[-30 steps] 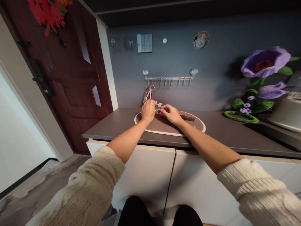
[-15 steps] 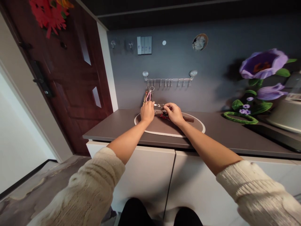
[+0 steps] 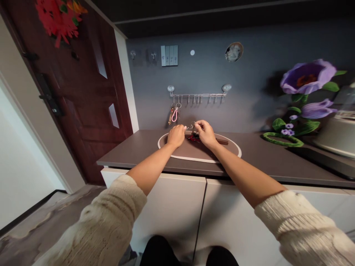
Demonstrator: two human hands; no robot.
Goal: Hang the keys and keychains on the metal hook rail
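Both hands are close together over an oval brown mat (image 3: 194, 154) with a white rim. My right hand (image 3: 205, 133) pinches a metal key ring (image 3: 193, 125). My left hand (image 3: 176, 136) is closed on a small metal piece at the left of the ring, perhaps a key or clasp; its shape is mostly hidden by the fingers. A small red and black item (image 3: 194, 137) hangs or lies just under the ring, beside my right fingers. Behind my right hand, a brown strip-like object (image 3: 222, 142) rests on the mat.
A clear hook rail (image 3: 199, 95) is fixed to the wall, with a pink-looped keychain (image 3: 174, 114) hanging at its left. Purple artificial flowers (image 3: 307, 79) stand on the counter (image 3: 252, 155) at right. A dark red door (image 3: 91, 92) is at left.
My left hand has moved slightly right and down, nearer my right hand. The ring has come up more upright in the right fingers. The hanging keychain shows more fully.
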